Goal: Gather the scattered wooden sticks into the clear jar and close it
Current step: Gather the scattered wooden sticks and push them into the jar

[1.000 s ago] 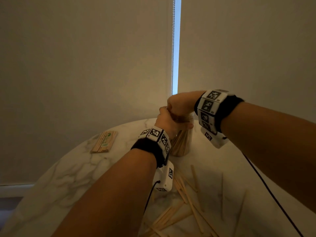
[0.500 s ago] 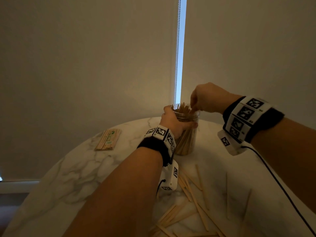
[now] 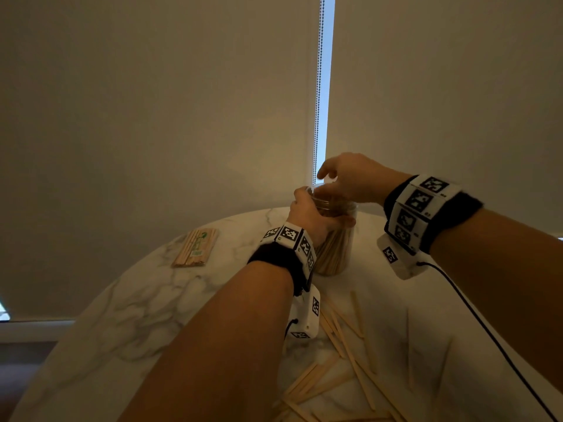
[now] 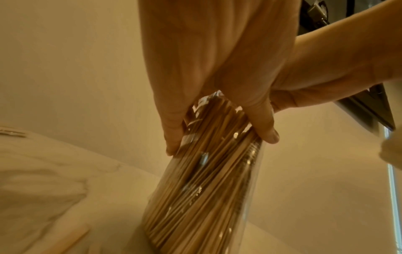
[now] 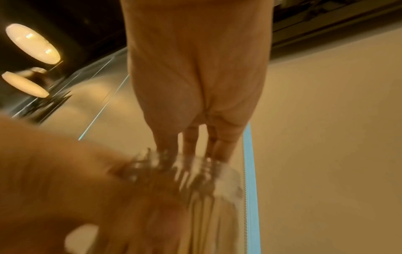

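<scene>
The clear jar (image 3: 333, 251) stands upright on the marble table (image 3: 137, 300), packed with wooden sticks. My left hand (image 3: 310, 214) grips it just under the rim, thumb and fingers wrapped round the glass (image 4: 208, 189). My right hand (image 3: 338, 190) is over the jar's mouth, its fingers (image 5: 219, 147) pointing straight down onto the stick tops, thumb lifted. That view is blurred. Several loose sticks (image 3: 344, 354) lie scattered on the table near me, below the left wrist. No lid is in view.
A wrapped bundle of sticks (image 3: 196, 248) lies at the table's far left. A black cable (image 3: 487, 336) runs from my right wrist across the table's right side. Closed blinds and a bead chain (image 3: 318, 86) stand behind the table.
My right hand rose from the jar's mouth a second ago, then came back down onto the stick tops with fingers straightened. The left hand kept its hold on the jar.
</scene>
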